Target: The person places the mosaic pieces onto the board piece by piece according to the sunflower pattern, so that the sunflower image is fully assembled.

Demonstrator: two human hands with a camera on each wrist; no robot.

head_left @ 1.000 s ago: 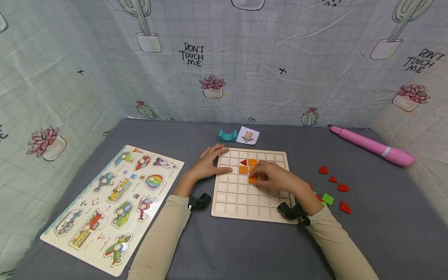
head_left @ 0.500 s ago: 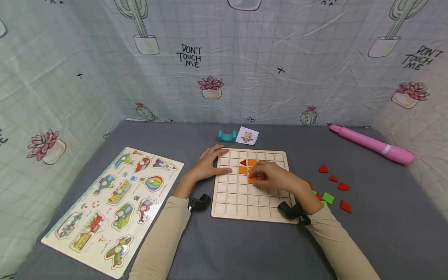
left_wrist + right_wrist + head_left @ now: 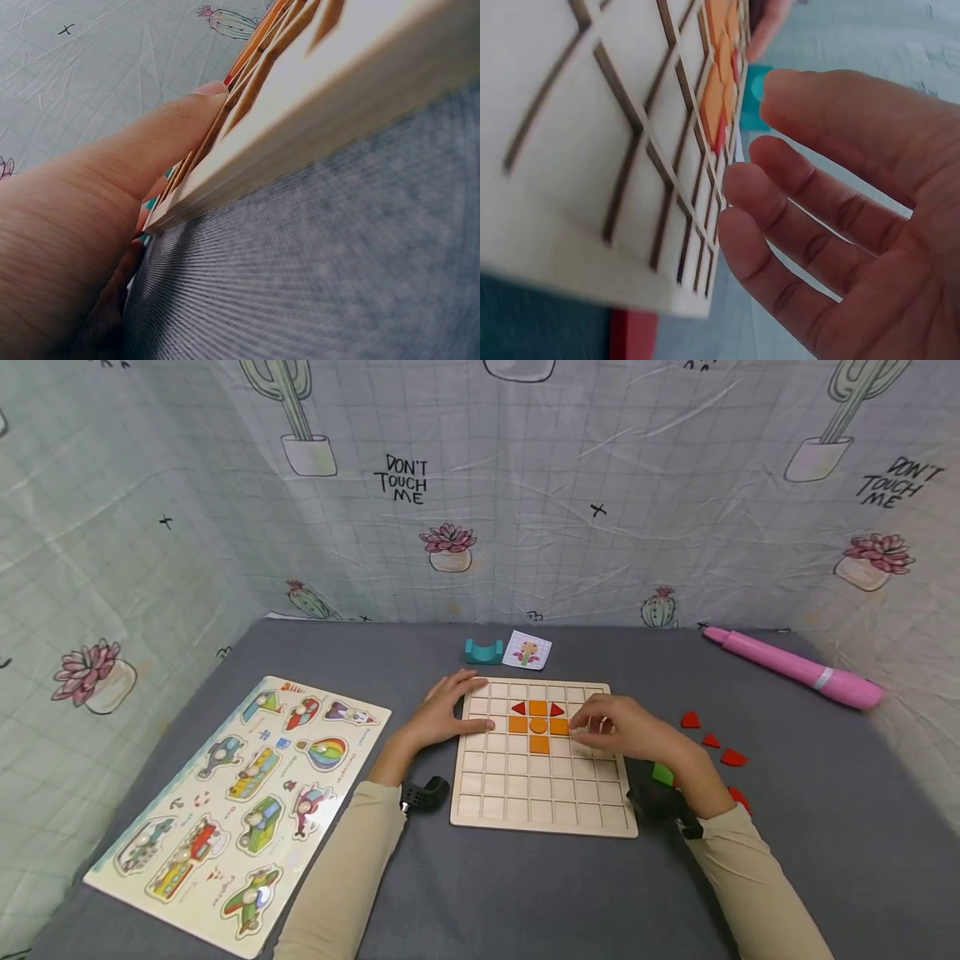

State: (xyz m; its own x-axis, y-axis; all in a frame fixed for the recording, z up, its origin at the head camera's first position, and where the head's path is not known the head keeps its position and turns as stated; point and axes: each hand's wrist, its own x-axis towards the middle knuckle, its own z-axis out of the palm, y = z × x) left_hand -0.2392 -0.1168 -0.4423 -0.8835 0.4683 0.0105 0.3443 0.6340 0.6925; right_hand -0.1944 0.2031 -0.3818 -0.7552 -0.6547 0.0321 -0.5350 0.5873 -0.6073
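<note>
1. Pale wooden board with square pockets (image 3: 525, 787) lies flat near the middle of the grey cloth worktop (image 3: 540, 893), between its left and right edges.
2. Toward the board's back edge sit flat orange squares (image 3: 539, 744) around a round orange piece (image 3: 537, 725). Two flat red triangles (image 3: 519, 708) sit there too.
3. The board looks light and stiff, and a bump might slide it, so its side edges seem best to hold. The pieces look hard, light and thin. They may slip, so pinch them by their sides. They don't look easy to break.
4. The left hand (image 3: 446, 710) rests its thumb on top by the board's left edge, with fingers stretched at the back left corner. The right hand (image 3: 628, 728) holds nothing; its fingers are loose and a bit bent, just beside the rightmost orange square.
5. The left wrist view shows the board's thick side. The right wrist view shows the bare gap between thumb and fingers. Only the head view shows a loose flat green piece (image 3: 662, 774) near the board's right edge.
</note>
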